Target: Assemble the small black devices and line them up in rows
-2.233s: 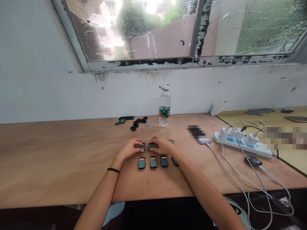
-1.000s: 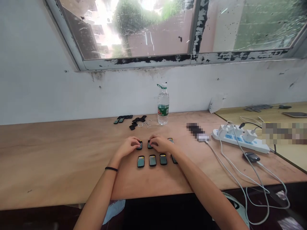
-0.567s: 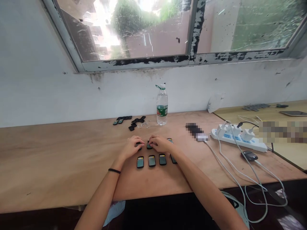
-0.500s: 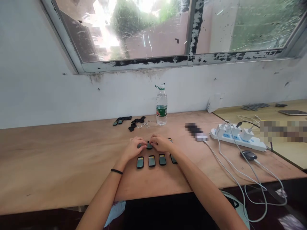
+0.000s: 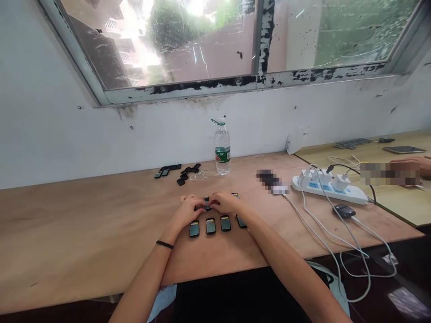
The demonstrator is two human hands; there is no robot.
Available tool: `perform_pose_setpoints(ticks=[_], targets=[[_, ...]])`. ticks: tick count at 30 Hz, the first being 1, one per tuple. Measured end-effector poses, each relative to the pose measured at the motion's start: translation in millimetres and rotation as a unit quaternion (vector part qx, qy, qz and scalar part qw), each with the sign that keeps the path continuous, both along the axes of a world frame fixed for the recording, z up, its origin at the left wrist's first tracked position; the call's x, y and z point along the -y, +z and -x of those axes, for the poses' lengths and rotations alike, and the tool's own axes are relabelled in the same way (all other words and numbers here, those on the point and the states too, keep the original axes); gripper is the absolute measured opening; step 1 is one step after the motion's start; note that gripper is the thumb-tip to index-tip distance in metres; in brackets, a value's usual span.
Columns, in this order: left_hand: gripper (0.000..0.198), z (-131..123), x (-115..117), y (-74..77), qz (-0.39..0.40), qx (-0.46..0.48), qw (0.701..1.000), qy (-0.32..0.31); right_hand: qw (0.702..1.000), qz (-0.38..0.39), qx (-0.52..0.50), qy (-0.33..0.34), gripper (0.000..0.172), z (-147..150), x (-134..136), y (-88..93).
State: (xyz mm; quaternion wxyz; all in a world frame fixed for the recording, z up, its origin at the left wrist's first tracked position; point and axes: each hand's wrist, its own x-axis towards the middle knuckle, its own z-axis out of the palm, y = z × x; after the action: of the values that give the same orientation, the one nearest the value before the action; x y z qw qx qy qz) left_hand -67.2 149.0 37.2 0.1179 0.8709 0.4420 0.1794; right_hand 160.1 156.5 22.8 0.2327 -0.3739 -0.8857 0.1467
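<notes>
My left hand (image 5: 187, 209) and my right hand (image 5: 228, 204) rest on the wooden table (image 5: 84, 233), fingertips meeting over a small black device (image 5: 206, 203) in the far row. Both hands have curled fingers pinched on it. Just in front of my hands lies a row of small black devices with greenish screens (image 5: 210, 225). Another such device (image 5: 235, 195) shows beyond my right hand. My left wrist wears a black band.
A water bottle (image 5: 222, 148) stands near the wall, with a pile of small black parts and metal rings (image 5: 183, 172) to its left. A white power strip (image 5: 328, 186) with chargers and trailing cables lies at right. Another person's hand (image 5: 409, 163) rests on the neighbouring table.
My left hand has moved right from its own device until its fingertips meet the right hand's over one device. The camera has shifted, and another person's hand has come into view at far right.
</notes>
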Motion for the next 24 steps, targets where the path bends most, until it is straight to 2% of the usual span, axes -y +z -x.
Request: perform_pose_setpoints(ticks=[9,15,17,20,24], targets=[[0.014,-3,5,2.0,0.012,0.013,1.0,0.021,0.996,0.0,0.048,-0.072,0.022,9,9,8.4],[0.015,-4,8,2.8,0.017,0.051,0.998,0.029,0.991,0.0,0.043,-0.128,0.014,16,18,12.5],[0.013,-3,7,1.0,0.008,0.089,0.995,0.046,0.991,0.015,0.01,-0.133,0.014,16,20,13.2],[0.012,0,0,-5.0,0.002,0.171,0.983,0.071,0.984,0.069,-0.097,-0.131,0.015,18,19,12.2],[0.016,0,-7,-13.8,0.065,0.317,0.941,0.094,0.953,0.143,-0.238,-0.124,0.015,23,14,6.3]])
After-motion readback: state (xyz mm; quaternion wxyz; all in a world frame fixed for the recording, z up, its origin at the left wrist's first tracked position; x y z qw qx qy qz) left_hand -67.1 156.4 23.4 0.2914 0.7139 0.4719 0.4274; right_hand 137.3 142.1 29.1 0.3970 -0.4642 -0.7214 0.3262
